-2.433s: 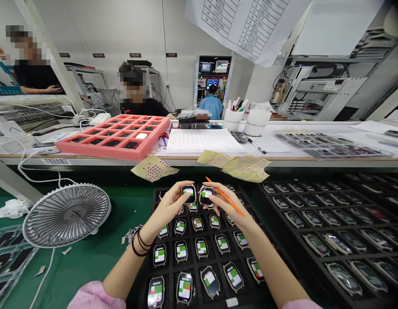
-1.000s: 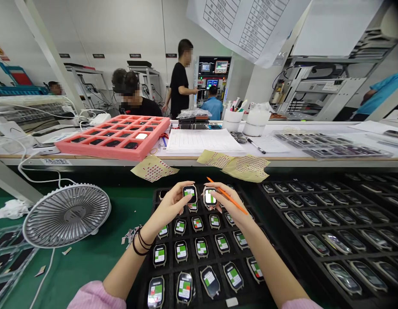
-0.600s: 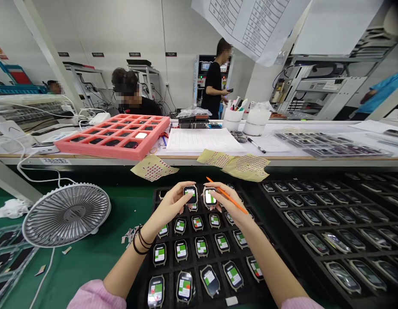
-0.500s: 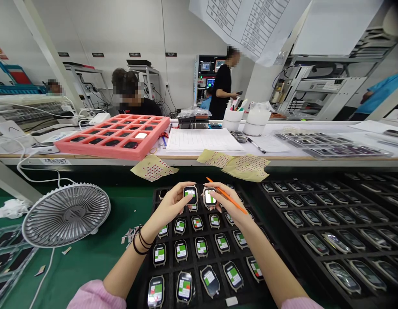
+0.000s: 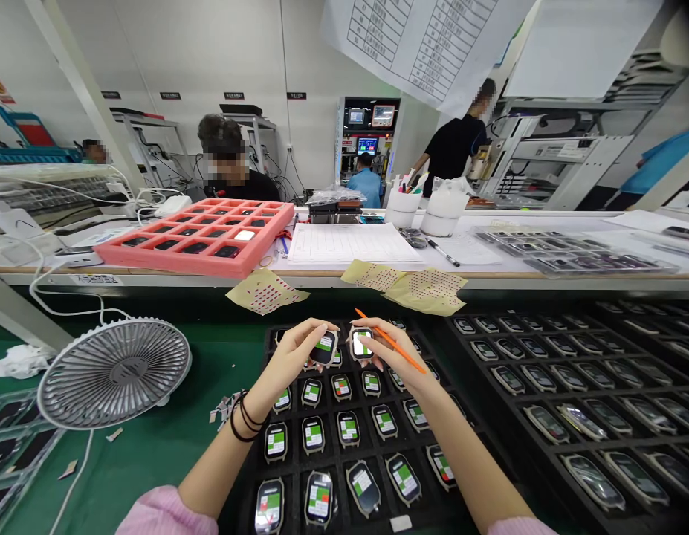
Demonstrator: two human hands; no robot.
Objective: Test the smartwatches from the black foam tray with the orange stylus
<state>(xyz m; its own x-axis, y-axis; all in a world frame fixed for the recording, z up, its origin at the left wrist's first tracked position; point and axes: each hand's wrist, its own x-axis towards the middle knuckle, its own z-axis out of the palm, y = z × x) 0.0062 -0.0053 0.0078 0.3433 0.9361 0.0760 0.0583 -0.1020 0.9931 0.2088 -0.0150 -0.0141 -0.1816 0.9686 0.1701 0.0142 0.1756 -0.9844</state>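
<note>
Pink sleeves (image 5: 164, 511) end in bare forearms, with dark bands (image 5: 244, 420) circling the left wrist. Over a black tray (image 5: 241, 494), the left hand (image 5: 288, 360) has its fingers (image 5: 311, 325) curled narrowly around a tilted smartwatch (image 5: 325, 349). The right hand (image 5: 394, 364) pinches a second smartwatch (image 5: 362, 344) at its edges, and an orange stick (image 5: 398, 349) lies across those same fingers. Both watches are lifted just above the tray and sit near each other, not touching. Below them, rows of smartwatches (image 5: 349, 429) with green-and-red screens lie in the tray's pockets. Another black tray (image 5: 545, 371) to the right carries more rows of watches (image 5: 546, 422). To the left, a white desk fan (image 5: 114, 374) tilts back on a green mat (image 5: 154, 475). Perforated yellow sheets (image 5: 264, 290) drape over the edge of the table (image 5: 322, 282), which carries a pink foam tray (image 5: 154, 261), a ruled paper form (image 5: 352, 244) and two white cups (image 5: 422, 215). Farther off, a seated co-worker (image 5: 249, 186) faces this way, a person in black (image 5: 453, 145) stands to the right, and a person in blue (image 5: 365, 190) is at a machine with lit screens (image 5: 372, 126).
</note>
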